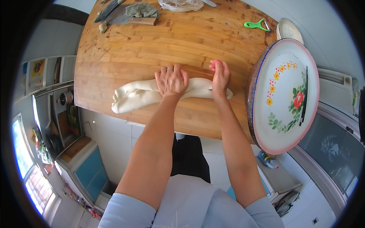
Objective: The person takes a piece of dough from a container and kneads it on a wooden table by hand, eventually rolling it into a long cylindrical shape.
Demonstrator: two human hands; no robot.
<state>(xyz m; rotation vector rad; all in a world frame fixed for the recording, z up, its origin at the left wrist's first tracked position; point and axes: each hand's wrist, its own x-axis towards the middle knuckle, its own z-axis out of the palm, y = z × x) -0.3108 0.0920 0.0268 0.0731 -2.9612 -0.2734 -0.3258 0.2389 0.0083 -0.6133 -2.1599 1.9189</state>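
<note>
A long, folded roll of pale dough (139, 97) lies across the wooden board (137, 54), with a lengthwise seam and a ragged left end. My left hand (172, 81) presses palm down on its middle, fingers spread slightly over the far side. Near the dough's right end rests my right hand (221, 78), turned on its side with loosely bent fingers raised off the board. Its heel touches the dough and hides part of it; nothing shows between the fingers.
At right, a large flowered enamel basin (285, 114) stands with black chopsticks (304, 97) on it. Beyond are a green peeler (256, 25) and a bowl (289, 30). A cleaver (119, 17), a cloth (142, 10), a brush (108, 10) and a plastic-covered dish (181, 4) lie at the far side.
</note>
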